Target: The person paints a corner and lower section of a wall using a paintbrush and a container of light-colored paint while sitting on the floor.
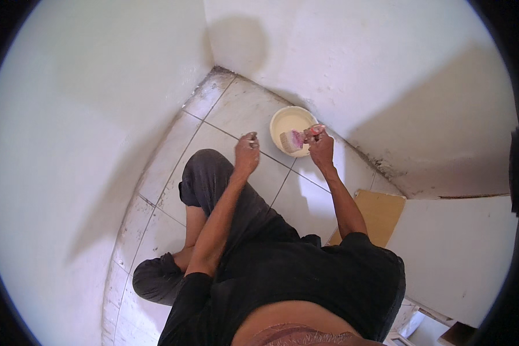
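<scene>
My right hand is closed round the reddish handle of a wide paintbrush. The brush has pale bristles and a pink-purple stained band, and it is held over a round white tub. Cream-coloured liquid, which looks like paint, lies in the tub. From this angle I cannot tell whether the bristles touch it. To the left of the tub, above the floor near my bent knee, my left hand has its fingers curled together. Whatever is in them, if anything, is too small to make out. Pale smears mark the fingers of both hands.
Two white walls meet in a corner ahead, with dirt and flaking along their base. Pale tiles with dark joints cover the floor. A tan board lies to the right, beside my right arm. My folded leg takes up the left side.
</scene>
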`<state>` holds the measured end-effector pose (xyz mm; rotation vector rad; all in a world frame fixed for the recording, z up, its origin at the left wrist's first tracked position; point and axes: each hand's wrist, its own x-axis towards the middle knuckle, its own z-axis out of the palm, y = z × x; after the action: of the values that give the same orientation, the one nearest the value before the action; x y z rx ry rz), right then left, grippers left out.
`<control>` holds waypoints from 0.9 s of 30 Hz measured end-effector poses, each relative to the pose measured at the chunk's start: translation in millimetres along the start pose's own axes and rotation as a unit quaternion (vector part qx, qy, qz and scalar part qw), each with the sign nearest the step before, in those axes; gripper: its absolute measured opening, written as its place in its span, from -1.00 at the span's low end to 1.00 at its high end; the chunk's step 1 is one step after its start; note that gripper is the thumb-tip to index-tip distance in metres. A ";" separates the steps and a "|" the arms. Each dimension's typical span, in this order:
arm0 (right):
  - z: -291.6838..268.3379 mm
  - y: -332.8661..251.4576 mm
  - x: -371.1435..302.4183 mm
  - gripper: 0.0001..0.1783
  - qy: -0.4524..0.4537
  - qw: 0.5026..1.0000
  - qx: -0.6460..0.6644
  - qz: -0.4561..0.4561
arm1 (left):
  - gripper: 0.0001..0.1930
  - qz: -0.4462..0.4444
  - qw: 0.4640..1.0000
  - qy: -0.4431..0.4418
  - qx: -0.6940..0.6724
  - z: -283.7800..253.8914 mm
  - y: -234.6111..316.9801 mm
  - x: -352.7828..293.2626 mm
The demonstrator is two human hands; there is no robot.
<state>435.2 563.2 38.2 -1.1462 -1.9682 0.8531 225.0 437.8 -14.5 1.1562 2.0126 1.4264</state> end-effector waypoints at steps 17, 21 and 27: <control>-53.4 27.8 12.9 -0.73 0.143 0.970 -0.168 0.101 | -0.64 -0.164 0.984 0.011 -0.068 104.5 -9.3 14.2; -54.0 1.7 12.7 -0.75 0.152 0.969 -0.186 0.053 | -0.62 -0.131 0.990 0.034 -0.032 101.5 -17.1 8.5; -76.6 -17.4 7.4 -0.87 0.060 0.984 -0.169 -0.004 | -0.59 -0.197 0.978 -0.023 -0.059 84.1 9.0 -9.6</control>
<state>487.5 577.7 95.5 -1.3454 -2.0647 0.4410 294.9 479.0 -40.2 0.6844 1.9578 1.2809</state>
